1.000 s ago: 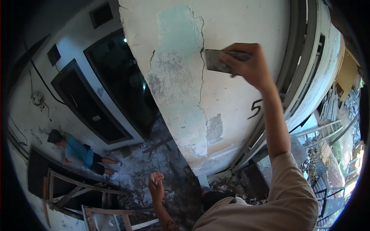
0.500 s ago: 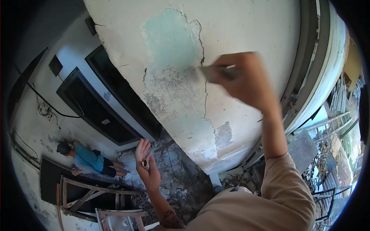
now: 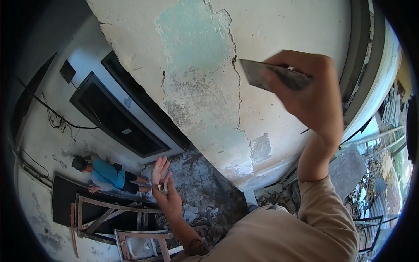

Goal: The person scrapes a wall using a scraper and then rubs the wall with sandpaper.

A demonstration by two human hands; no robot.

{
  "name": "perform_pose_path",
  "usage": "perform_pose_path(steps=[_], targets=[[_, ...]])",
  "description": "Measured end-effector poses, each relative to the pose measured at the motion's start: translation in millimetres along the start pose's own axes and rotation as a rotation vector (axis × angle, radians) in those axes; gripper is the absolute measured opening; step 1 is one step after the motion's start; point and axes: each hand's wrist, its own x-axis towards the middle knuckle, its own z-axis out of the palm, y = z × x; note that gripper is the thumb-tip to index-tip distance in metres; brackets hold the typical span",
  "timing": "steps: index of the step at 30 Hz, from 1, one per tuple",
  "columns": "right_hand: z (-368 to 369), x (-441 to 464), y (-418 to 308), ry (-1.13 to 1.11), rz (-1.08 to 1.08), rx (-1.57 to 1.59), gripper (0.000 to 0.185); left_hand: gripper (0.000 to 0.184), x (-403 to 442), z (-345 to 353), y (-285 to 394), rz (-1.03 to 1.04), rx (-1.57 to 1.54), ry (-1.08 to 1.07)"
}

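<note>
My right hand (image 3: 312,89) is closed round a flat grey metal scraper (image 3: 255,75), its broad edge pointing left. The blade stands just right of a long crack in the wall; whether it touches the surface I cannot tell. On the wall (image 3: 288,22), cream paint surrounds a bare patch (image 3: 194,37), pale green above and scuffed grey below. Lower left, my left hand (image 3: 165,190) is palm up with fingers stretched, apart from the wall. A small round pale shape shows by its thumb, too small to make out.
Another person in a blue shirt (image 3: 107,174) stands at the far wall, lower left. Old wooden frames (image 3: 104,214) lean below them. Rubble (image 3: 192,212) covers the tiled floor, and debris (image 3: 379,174) lies at right. A dark door panel (image 3: 118,118) stands behind.
My right hand has moved right with the scraper, away from the bare patch and across the crack. My left hand stays nearly where it was. The view has shifted slightly.
</note>
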Motion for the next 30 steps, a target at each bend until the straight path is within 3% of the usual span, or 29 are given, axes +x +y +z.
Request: perform_pose_path(steps=[3,6,9,13,17,18,20,21,25,30], targets=[[36,1,7,-0.237,-0.092,-0.004,0.008,0.044,2,9,7,0.015,0.029,-0.031],[23,-15,-6,-0.282,-0.049,-0.023,0.007,0.042,2,14,10,0.108,-0.036,-0.006],[25,-43,-12,-0.237,0.001,0.048,0.005,0.038,-5,21,20,0.085,0.002,0.024],[80,-70,10,-0.286,0.041,0.103,0.006,0.037,-20,52,32,0.063,-0.147,-0.145],[44,-74,-8,-0.198,0.199,0.114,0.014,0.037,-17,51,29,0.053,-0.114,-0.145],[42,-74,-12,-0.129,0.240,0.080,0.006,0.037,-18,49,27,0.030,-0.112,-0.103],[71,-77,6,-0.231,0.046,-0.052,0.008,0.037,-17,52,28,0.039,-0.117,-0.124],[85,-79,9,-0.302,0.012,0.041,0.009,0.037,-17,56,31,0.037,-0.130,-0.154],[54,-77,-13,-0.318,0.168,-0.037,0.007,0.036,-19,58,27,0.049,-0.138,-0.176],[78,-82,-1,-0.373,0.092,0.012,0.008,0.037,-15,65,21,0.092,-0.182,-0.201]])
